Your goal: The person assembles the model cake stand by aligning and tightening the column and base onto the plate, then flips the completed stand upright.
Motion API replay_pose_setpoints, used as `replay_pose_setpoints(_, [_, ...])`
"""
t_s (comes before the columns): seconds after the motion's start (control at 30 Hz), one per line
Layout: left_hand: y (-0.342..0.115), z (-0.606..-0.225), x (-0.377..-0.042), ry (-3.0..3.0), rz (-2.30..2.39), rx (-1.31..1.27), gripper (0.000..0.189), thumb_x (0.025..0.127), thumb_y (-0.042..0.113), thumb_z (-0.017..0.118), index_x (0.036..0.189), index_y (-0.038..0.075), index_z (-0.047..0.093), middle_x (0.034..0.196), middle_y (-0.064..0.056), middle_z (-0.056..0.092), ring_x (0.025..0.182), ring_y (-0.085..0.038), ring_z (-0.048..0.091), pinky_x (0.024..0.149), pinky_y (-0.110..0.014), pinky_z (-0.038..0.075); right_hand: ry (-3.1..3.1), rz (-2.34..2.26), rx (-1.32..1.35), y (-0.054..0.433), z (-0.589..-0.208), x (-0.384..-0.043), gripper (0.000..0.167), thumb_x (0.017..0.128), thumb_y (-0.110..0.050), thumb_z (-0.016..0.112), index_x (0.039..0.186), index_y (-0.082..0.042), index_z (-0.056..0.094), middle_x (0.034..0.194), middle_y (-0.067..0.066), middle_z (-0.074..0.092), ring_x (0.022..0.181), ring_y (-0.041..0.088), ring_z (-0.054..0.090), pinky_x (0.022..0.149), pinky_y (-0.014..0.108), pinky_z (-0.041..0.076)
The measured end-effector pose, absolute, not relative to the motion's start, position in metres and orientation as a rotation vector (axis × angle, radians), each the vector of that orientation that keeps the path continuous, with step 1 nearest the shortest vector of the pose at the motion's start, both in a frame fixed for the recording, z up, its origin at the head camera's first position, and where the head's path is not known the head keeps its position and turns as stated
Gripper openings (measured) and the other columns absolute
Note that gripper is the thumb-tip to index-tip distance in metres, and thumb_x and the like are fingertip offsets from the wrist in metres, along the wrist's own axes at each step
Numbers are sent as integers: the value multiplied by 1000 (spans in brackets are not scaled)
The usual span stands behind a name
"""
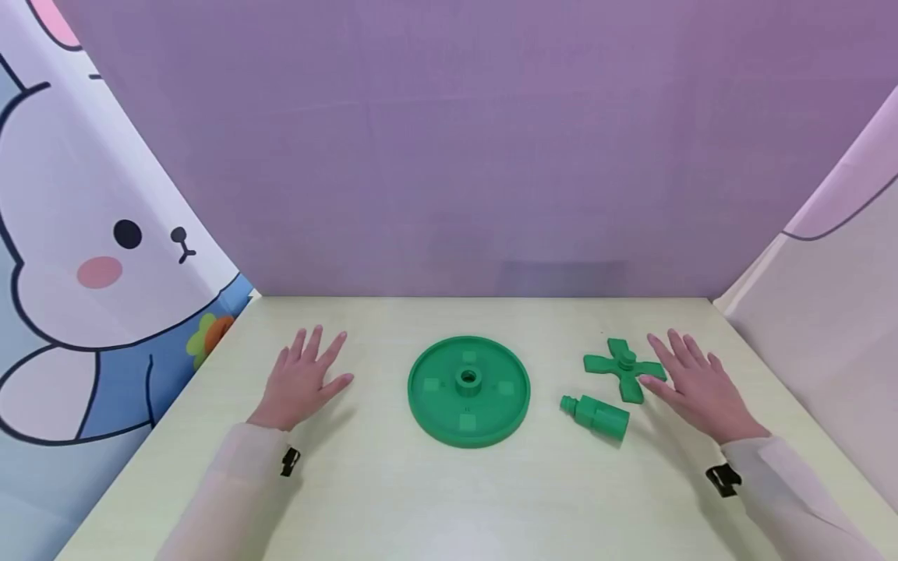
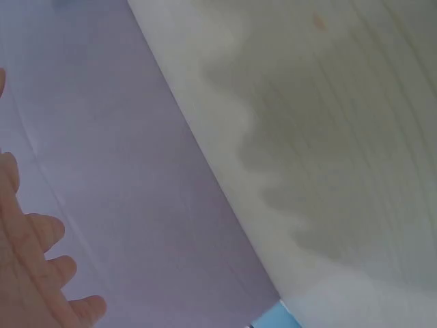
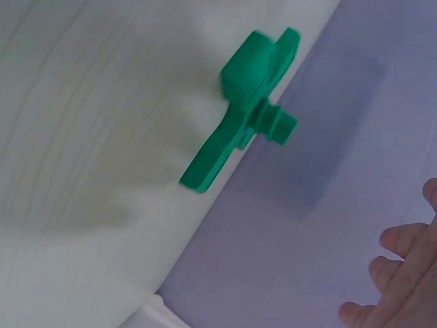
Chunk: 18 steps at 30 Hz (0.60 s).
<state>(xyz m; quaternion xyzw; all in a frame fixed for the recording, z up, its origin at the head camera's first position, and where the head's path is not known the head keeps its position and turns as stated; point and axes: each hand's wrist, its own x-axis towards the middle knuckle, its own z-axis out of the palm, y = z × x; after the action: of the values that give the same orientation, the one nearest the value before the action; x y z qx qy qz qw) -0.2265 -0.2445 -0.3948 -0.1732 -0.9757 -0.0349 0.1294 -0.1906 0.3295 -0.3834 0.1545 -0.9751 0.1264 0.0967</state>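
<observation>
A round green disc (image 1: pixel 433 417) with a raised hollow hub at its centre lies mid-table between the hands. Right of it, a green stepped cylinder (image 1: pixel 602 418) with a narrow ribbed end rests on its side. Behind that is a green four-armed cross piece (image 1: pixel 627 361) with a short peg standing up, also seen in the right wrist view (image 3: pixel 217 149). My left hand (image 1: pixel 296 387) is spread over the table left of the disc and holds nothing. My right hand (image 1: pixel 704 393), fingers straight and spread, hovers beside the cross piece, its thumb overlapping one arm in the head view.
The pale wood-grain table (image 1: pixel 393 499) meets a purple cloth backdrop (image 1: pixel 449 156) at its far edge. A cartoon-printed cloth (image 1: pixel 84 187) hangs on the left, and a pale cloth (image 1: pixel 835 312) on the right. Black bands show at both wrists.
</observation>
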Motion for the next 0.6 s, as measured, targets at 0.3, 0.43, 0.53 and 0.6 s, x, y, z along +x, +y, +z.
replay_pose_setpoints(0.3, [-211,-400,-233,-2835,-126,-652,70,92,45,59,148,9,37,148,-30,29,136,-50,22,102,-63,27,-2919,611,526,313,-381,-191,72,96,-36,57,149,2,25,147,35,23,133,54,20,99,69,19])
replay_pose_setpoints(0.43, [-199,-402,-234,-2859,-148,-702,68,93,46,56,148,10,37,149,-26,31,137,-49,22,103,-63,27,-2922,656,559,308,-383,-190,73,95,-34,59,149,2,25,146,35,26,129,55,28,98,67,26])
replay_pose_setpoints(0.53, [-192,-404,-233,-2877,-158,-742,67,94,48,54,148,11,38,150,-21,33,136,-47,25,102,-63,28,-2921,718,591,306,-386,-191,73,95,-32,60,148,3,26,145,34,30,129,54,30,98,66,28])
replay_pose_setpoints(0.6, [-187,-406,-234,-2898,-161,-771,67,94,48,53,148,12,37,151,-18,33,136,-46,26,102,-63,28,-2933,768,592,303,-388,-190,71,95,-32,60,148,4,28,145,33,31,129,53,31,99,64,28])
